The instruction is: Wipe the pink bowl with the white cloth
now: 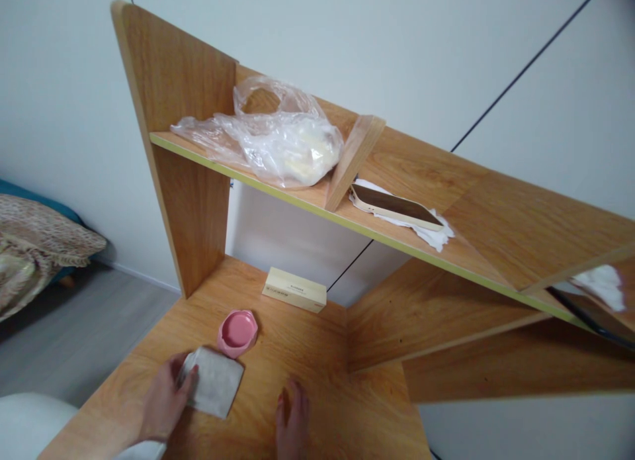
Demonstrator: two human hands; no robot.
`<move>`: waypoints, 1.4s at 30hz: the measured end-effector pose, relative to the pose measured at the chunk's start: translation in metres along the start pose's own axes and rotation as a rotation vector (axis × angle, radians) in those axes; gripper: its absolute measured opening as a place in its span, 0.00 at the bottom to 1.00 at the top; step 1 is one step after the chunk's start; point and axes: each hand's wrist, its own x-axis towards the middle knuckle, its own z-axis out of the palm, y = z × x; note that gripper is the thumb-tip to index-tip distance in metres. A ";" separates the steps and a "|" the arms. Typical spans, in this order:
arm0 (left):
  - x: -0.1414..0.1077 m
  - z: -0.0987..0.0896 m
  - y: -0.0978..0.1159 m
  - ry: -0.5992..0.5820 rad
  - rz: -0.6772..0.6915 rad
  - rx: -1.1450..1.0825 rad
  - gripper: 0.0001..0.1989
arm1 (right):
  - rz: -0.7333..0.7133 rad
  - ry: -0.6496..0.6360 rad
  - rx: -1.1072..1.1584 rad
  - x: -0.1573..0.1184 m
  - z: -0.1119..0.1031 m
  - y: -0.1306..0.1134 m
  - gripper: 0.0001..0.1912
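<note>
My left hand (171, 390) grips the left edge of a folded light-grey cloth (215, 382), thumb on top and fingers partly hidden at its side. The cloth lies flat, or nearly so, at the desk's left front. Just behind it, close to its far edge, sits a pink dish (238, 332) with a faceted rim. My right hand (292, 417) hovers over or rests on the wooden desk to the right of the cloth. Its fingers are a little curled and apart from the thumb, with nothing visible between them.
A cream oblong box (294, 290) stands at the desk's back. Overhead, a wooden shelf (307, 194) bears a clear plastic bag (292, 142), an upright divider (354, 161) and a phone (397, 205) lying on white tissue (436, 238). A side panel (188, 182) rises at left.
</note>
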 end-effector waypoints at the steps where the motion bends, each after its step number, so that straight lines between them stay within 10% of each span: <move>1: -0.006 0.002 -0.001 0.067 0.113 0.094 0.22 | -0.074 0.025 -0.109 -0.003 -0.007 0.014 0.25; 3: -0.023 0.011 0.003 0.092 0.421 0.194 0.21 | -0.196 0.028 -0.312 -0.010 -0.015 0.040 0.26; 9: -0.090 0.063 0.027 -0.311 1.112 0.200 0.31 | -0.338 -0.019 -0.704 -0.029 -0.013 0.073 0.30; 28: -0.088 0.069 0.025 -0.534 1.153 0.428 0.40 | -0.393 -0.060 -0.788 -0.029 -0.018 0.070 0.30; 42: -0.089 0.067 0.025 -0.424 1.153 0.488 0.36 | -0.389 -0.061 -0.783 -0.028 -0.019 0.072 0.28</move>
